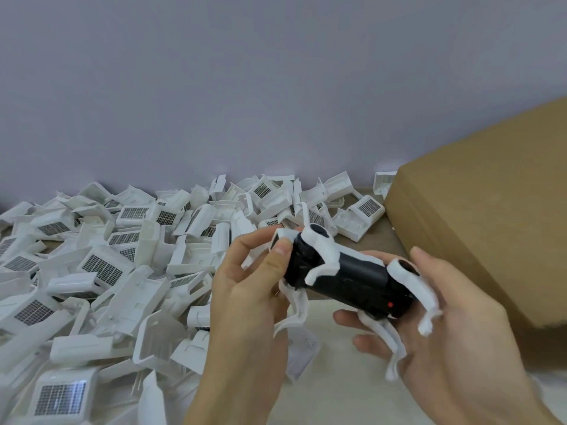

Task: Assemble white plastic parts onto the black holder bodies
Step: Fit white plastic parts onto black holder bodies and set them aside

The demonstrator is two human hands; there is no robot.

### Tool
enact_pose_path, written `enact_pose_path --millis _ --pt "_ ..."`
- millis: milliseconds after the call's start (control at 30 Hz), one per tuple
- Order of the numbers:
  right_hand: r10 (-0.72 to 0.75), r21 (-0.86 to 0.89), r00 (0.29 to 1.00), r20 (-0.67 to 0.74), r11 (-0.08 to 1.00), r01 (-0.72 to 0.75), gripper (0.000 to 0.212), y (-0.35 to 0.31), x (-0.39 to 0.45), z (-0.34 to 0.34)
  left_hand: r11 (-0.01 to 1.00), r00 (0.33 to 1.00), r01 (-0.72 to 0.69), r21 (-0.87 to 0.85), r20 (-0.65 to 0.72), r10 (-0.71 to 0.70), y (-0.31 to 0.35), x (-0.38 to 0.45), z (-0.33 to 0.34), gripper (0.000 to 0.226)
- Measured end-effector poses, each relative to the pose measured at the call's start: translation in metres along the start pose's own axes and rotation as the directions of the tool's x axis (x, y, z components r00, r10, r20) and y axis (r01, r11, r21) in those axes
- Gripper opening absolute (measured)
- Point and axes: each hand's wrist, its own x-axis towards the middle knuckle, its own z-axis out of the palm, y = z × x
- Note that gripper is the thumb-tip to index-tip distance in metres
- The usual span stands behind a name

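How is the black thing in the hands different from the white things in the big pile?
The black holder is dark and rounded, like a tube; the pile parts are white and boxy, many with a dark grid panel. The holder is held up off the table by the left hand and right hand; the pile parts lie loose and jumbled on the table. The holder has white pieces on it. Both look like plastic.

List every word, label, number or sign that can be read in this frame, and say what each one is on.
None can be read.
black holder body: no lettering shows; only a small red dot near its right end.
cardboard box: plain brown faces, no print in view.
pile of white parts: dark grid panels only, no text.
A flat white piece under the hands bears faint marks, too blurred to read.
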Motion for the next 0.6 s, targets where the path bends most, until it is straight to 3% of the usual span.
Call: enact_pose_path --millis 167,500,600 --pt "-0.012 0.138 1.000 0.013 0.990 0.010 0.061 -0.008 -0.003 0.007 0.998 1.000 -0.012 -0.068 0.006 0.012 0.002 -0.001 -0.001 0.021" --pt "-0.054 0.215 0.995 0.087 0.976 0.034 0.036 -0.014 -0.012 0.016 0.996 0.995 -0.063 -0.061 -0.076 0.058 -0.005 0.003 -0.001 0.022" --pt "-0.023 0.095 0.980 0.199 0.995 0.004 0.019 -0.018 0.002 0.011 0.993 0.990 -0.069 -0.098 -0.129 0.056 -0.006 0.006 -0.002 0.018"
